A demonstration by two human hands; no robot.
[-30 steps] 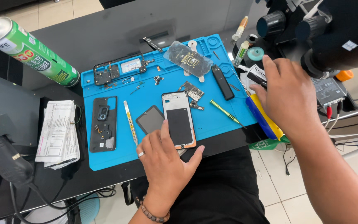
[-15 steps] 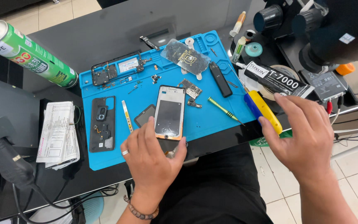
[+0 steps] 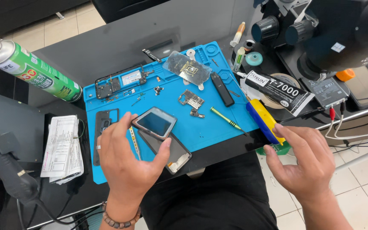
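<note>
My left hand (image 3: 126, 164) grips a smartphone (image 3: 155, 122) by its edges and holds it tilted, dark screen up, just above the blue repair mat (image 3: 209, 127). Under it a second dark phone panel (image 3: 173, 150) lies at the mat's front edge. My right hand (image 3: 305, 164) hovers with its fingers apart and nothing in them, off the table's front right corner. Its fingertips are close to a yellow-and-blue tool (image 3: 265, 121). A small circuit board (image 3: 191, 100) and a green screwdriver (image 3: 226, 118) lie on the mat beyond the phone.
A black phone frame (image 3: 103, 127), another frame with boards (image 3: 122, 81) and a clear back cover (image 3: 188, 68) lie on the mat. A green spray can (image 3: 35, 72) and papers (image 3: 62, 147) are left; a black glue tube (image 3: 284, 91) and a microscope (image 3: 320, 30) right.
My left hand turned the smartphone from upright to tilted sideways, uncovering the dark panel beneath. My right hand drew back from the tools at the right edge and came down empty.
</note>
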